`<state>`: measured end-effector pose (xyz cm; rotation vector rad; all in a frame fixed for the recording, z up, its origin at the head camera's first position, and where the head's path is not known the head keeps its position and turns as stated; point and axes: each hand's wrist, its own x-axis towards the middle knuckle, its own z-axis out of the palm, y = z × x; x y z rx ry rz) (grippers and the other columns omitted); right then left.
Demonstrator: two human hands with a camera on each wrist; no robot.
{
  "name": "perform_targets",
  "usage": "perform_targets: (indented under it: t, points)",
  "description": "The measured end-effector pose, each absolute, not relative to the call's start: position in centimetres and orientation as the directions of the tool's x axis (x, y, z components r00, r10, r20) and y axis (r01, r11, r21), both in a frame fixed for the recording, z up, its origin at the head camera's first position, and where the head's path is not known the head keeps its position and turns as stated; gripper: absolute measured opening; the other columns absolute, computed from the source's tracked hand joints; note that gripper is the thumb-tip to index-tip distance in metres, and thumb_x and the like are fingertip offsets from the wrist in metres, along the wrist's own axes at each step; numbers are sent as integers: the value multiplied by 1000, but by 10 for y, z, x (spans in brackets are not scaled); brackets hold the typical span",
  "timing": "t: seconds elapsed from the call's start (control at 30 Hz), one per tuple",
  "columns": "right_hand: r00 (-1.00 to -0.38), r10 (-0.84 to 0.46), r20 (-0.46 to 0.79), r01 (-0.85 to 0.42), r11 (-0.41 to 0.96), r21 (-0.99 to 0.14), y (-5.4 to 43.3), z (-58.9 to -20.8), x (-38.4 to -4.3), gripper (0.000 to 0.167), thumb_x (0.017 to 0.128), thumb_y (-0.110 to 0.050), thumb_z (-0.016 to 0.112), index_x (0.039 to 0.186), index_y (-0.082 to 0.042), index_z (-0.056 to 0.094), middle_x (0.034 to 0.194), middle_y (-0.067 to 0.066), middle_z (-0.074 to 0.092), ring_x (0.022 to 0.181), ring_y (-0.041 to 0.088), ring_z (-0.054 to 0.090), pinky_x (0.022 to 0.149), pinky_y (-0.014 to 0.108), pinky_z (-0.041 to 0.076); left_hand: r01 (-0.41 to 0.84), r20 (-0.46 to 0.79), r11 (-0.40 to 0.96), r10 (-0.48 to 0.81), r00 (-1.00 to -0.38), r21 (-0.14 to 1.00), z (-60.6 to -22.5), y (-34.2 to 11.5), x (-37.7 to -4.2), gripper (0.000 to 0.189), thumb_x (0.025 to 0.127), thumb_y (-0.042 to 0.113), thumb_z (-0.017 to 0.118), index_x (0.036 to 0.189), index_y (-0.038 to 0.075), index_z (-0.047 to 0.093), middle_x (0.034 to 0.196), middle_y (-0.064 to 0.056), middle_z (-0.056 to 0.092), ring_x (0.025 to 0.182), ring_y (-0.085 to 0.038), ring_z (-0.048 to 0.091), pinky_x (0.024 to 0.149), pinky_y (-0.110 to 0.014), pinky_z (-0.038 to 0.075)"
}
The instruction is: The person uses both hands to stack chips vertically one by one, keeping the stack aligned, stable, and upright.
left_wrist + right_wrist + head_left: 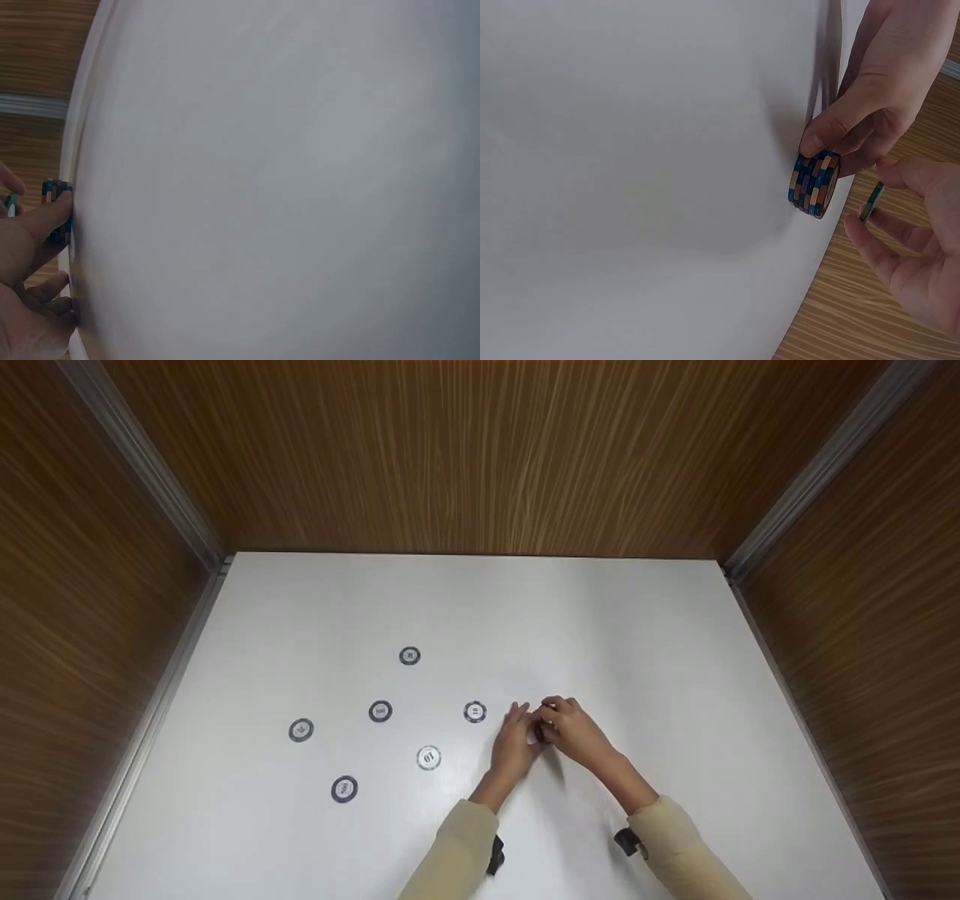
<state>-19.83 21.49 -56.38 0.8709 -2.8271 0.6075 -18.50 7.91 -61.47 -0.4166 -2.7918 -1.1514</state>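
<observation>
My left hand is low over the white tabletop and grips a short stack of poker chips. The stack's edges show blue, orange and cream blocks, and the chips stand on their rims in the right wrist view. Just beside it, my right hand pinches a single green-edged poker chip between thumb and fingertips, a small gap away from the stack. In the left wrist view, part of the stack shows behind the left hand's finger. From the head view, the fingers largely cover the chips.
Several loose poker chips lie flat and spread out to the left, among them a pale one, a dark one and one close to the left hand. Wood-grain panels wall the white table at the back and sides.
</observation>
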Motion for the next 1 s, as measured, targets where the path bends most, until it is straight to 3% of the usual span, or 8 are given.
perform_targets:
  t: [0.37, 0.67, 1.0]
  points:
    - [-812, -530, 243, -579, 783, -226, 216, -571, -191, 22, 77, -4, 72, 98, -11, 69, 105, 14, 60, 89, 30, 57, 64, 38, 54, 271, 177, 681, 206, -962, 680, -615, 79, -184, 35, 71, 12, 78, 100, 4, 61, 130, -15, 48, 127, -33, 34, 106, -37, 25]
    - [-782, -548, 296, -608, 777, -167, 218, -580, -191, 26, 74, -5, 74, 99, -12, 70, 100, 14, 61, 84, 29, 59, 63, 35, 54, 267, 169, 700, 208, -963, 662, -612, 80, -183, 33, 72, 14, 77, 99, 7, 61, 130, -14, 48, 127, -32, 34, 106, -35, 25]
    - [-780, -562, 274, -614, 773, -162, 218, -581, -192, 27, 76, -5, 72, 102, -12, 69, 100, 12, 62, 88, 28, 61, 84, 44, 49, 274, 184, 698, 203, -962, 661, -611, 80, -184, 32, 71, 8, 77, 100, 5, 61, 129, -14, 49, 126, -32, 36, 105, -36, 27]
